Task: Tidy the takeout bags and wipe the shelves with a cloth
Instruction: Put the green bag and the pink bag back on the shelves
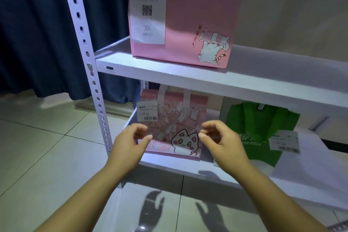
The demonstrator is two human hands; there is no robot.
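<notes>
A small pink takeout bag [169, 118] with a cartoon cat and a white label stands upright at the left of the lower shelf [169, 164]. My left hand [128, 143] hovers at its left edge and my right hand [220, 139] at its right edge. Both have loosely curled fingers and hold nothing. Whether the fingertips touch the bag I cannot tell. A green bag [261, 130] with a white receipt sits to the right on the same shelf. A large pink bag [190, 17] with a cat drawing and a long receipt stands on the upper shelf [169, 73]. No cloth is in view.
The white metal rack has a perforated upright post [88, 58] at its front left. A dark blue curtain [37, 34] hangs behind on the left. Pale floor tiles [47, 156] lie below, with my hands' shadows on them.
</notes>
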